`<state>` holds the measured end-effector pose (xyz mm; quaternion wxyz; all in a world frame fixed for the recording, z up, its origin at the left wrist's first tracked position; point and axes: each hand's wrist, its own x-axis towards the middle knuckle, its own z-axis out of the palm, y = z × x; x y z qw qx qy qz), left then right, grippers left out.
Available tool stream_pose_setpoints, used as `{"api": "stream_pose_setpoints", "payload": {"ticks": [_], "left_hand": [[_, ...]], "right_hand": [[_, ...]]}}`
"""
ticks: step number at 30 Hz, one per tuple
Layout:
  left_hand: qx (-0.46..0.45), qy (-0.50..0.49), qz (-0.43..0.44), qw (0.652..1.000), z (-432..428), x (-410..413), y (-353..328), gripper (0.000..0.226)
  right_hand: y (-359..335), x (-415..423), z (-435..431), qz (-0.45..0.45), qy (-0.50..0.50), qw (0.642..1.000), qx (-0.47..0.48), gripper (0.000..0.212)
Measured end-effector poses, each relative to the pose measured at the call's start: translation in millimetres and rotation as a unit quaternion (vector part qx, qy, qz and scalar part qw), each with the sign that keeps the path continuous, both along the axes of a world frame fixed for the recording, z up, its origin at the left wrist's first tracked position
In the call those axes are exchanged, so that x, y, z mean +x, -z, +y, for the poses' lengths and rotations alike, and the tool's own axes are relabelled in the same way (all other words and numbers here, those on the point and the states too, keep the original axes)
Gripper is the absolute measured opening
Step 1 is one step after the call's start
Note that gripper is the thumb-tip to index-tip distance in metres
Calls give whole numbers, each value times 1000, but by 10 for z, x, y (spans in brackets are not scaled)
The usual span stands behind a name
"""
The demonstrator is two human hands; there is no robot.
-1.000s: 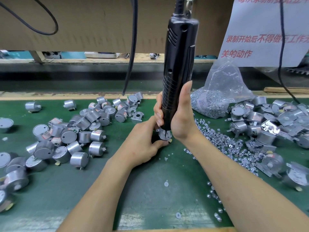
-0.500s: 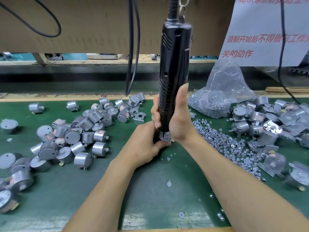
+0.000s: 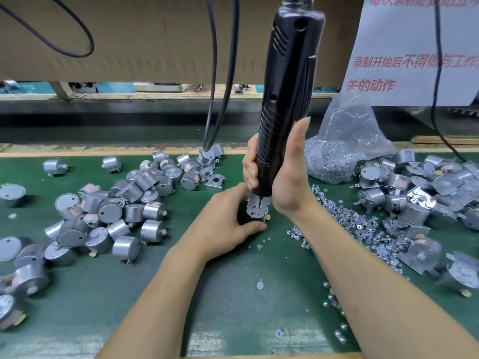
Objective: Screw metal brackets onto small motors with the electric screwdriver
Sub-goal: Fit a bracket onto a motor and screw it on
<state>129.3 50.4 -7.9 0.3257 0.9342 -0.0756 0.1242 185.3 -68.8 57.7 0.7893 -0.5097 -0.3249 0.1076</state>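
Observation:
The black electric screwdriver [image 3: 282,99] hangs upright from a cable at the middle of the view. My right hand [image 3: 285,180] grips its lower barrel. Its tip stands on a metal bracket [image 3: 256,207] that sits on top of a small motor. My left hand [image 3: 228,221] holds that motor on the green mat [image 3: 233,294]; my fingers hide most of its body. The bit itself is hidden behind my right hand.
A heap of bare silver motors [image 3: 108,211] lies on the left. Motors with brackets [image 3: 420,193] pile up on the right. Loose screws [image 3: 352,224] spread beside my right wrist, below a clear bag of screws [image 3: 342,149]. Black cables [image 3: 220,81] hang behind.
The view has shifted slightly. The screwdriver and both hands stay on the same motor, and more of the bracket shows below the tool.

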Motion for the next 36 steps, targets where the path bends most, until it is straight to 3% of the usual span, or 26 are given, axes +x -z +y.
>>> {"api": "stream_pose_setpoints", "payload": {"ticks": [11, 24, 36], "left_hand": [[12, -1, -12, 1000, 81, -66, -106, 45], [5, -9, -78, 997, 73, -72, -145, 10], [39, -35, -122, 991, 69, -74, -166, 7]], "right_hand": [[-38, 59, -113, -4, 38, 999, -10, 90], [-71, 92, -141, -15, 83, 996, -20, 90], [-66, 106, -153, -14, 82, 996, -26, 86]]}}
